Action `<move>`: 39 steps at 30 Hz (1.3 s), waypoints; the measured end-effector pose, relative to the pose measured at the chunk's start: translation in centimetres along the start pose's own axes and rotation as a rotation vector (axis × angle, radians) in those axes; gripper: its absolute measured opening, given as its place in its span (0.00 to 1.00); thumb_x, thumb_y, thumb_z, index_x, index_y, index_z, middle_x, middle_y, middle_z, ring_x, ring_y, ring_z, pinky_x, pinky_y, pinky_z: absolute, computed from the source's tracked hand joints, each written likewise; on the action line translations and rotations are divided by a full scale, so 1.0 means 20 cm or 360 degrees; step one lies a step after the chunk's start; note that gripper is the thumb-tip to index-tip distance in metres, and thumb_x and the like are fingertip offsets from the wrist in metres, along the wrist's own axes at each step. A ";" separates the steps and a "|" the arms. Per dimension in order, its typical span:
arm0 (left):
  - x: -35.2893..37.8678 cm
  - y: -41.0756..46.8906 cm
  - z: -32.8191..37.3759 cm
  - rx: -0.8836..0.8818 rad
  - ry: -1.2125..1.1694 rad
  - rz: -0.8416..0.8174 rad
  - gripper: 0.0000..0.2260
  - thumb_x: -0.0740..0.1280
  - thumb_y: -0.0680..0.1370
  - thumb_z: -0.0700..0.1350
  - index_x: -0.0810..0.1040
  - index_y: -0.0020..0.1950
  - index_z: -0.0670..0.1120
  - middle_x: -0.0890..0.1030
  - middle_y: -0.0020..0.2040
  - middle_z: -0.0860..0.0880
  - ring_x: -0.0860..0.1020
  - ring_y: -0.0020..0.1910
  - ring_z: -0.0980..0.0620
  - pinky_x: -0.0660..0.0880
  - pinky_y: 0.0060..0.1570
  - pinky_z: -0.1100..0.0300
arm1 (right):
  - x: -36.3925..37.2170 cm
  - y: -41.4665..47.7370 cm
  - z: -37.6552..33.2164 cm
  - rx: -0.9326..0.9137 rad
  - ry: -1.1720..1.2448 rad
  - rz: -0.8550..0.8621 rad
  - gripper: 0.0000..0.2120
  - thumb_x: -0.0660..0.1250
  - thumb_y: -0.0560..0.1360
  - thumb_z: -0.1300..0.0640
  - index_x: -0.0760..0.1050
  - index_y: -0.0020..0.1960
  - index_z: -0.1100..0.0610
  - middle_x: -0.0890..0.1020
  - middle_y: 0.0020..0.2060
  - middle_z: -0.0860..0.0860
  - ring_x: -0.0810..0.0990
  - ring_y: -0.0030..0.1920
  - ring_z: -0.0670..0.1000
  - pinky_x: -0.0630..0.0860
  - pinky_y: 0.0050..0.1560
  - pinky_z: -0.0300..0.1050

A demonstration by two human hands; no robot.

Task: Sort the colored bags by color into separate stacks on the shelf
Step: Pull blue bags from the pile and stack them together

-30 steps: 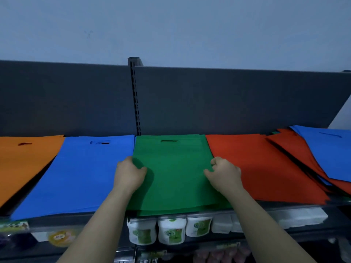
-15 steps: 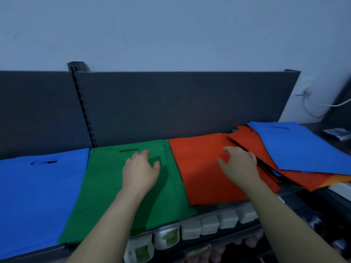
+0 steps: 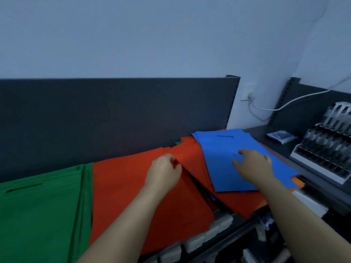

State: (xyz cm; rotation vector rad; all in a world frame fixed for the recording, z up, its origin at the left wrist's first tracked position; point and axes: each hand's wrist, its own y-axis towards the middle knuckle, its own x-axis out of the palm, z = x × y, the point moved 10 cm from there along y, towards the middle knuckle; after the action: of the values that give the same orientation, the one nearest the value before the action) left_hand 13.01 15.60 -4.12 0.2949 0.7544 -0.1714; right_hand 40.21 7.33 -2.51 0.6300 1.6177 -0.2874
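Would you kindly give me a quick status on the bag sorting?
Left hand at red bag edge, grip unclear. Right hand flat on blue bag. Blue overlaps red, unsorted.

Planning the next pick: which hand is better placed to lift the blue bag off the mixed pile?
Probably the right hand: it lies on the blue bag, fingers spread. The left hand is off it, over the red bags with fingers curled.
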 end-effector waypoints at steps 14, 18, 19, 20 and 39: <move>0.43 0.22 0.07 -0.0260 -0.0056 -0.0156 0.13 0.68 0.75 0.51 0.77 0.40 0.41 0.79 0.39 0.44 0.79 0.44 0.42 0.67 0.36 0.57 | 0.24 0.14 0.21 -0.0216 0.0197 -0.0391 0.17 0.65 0.76 0.49 0.74 0.63 0.50 0.74 0.62 0.50 0.74 0.61 0.53 0.68 0.66 0.53; 0.40 0.22 0.00 -0.0356 -0.0154 -0.0081 0.11 0.72 0.73 0.45 0.73 0.47 0.42 0.75 0.40 0.49 0.76 0.43 0.45 0.68 0.35 0.56 | 0.18 0.17 0.23 -0.0148 0.0407 -0.0290 0.20 0.65 0.77 0.50 0.72 0.67 0.55 0.72 0.67 0.52 0.72 0.64 0.54 0.69 0.66 0.50; 0.40 0.21 0.00 -0.0367 -0.0186 -0.0073 0.10 0.72 0.72 0.43 0.72 0.46 0.42 0.74 0.39 0.49 0.76 0.42 0.46 0.67 0.34 0.56 | 0.16 0.19 0.30 -0.0036 0.0284 -0.0224 0.23 0.64 0.77 0.47 0.69 0.68 0.56 0.71 0.67 0.54 0.72 0.65 0.55 0.69 0.66 0.51; 0.40 0.21 -0.01 -0.0386 -0.0227 -0.0071 0.09 0.71 0.72 0.42 0.71 0.44 0.42 0.75 0.38 0.49 0.76 0.41 0.46 0.68 0.33 0.56 | 0.15 0.20 0.37 0.0065 0.0128 -0.0207 0.24 0.62 0.77 0.45 0.68 0.68 0.57 0.71 0.66 0.55 0.72 0.64 0.56 0.68 0.65 0.52; 0.42 0.11 -0.07 -0.0577 -0.0541 -0.0070 0.18 0.73 0.73 0.45 0.74 0.56 0.38 0.79 0.53 0.43 0.78 0.48 0.43 0.76 0.44 0.53 | 0.20 0.14 0.36 0.0069 0.0695 -0.0357 0.25 0.55 0.82 0.51 0.57 0.76 0.58 0.78 0.55 0.53 0.77 0.56 0.55 0.71 0.62 0.50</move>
State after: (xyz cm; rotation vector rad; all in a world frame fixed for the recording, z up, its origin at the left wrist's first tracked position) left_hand 18.66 17.83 -10.45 -0.0960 0.4425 -0.1189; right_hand 47.65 6.76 -7.00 0.5696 2.1134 -0.3677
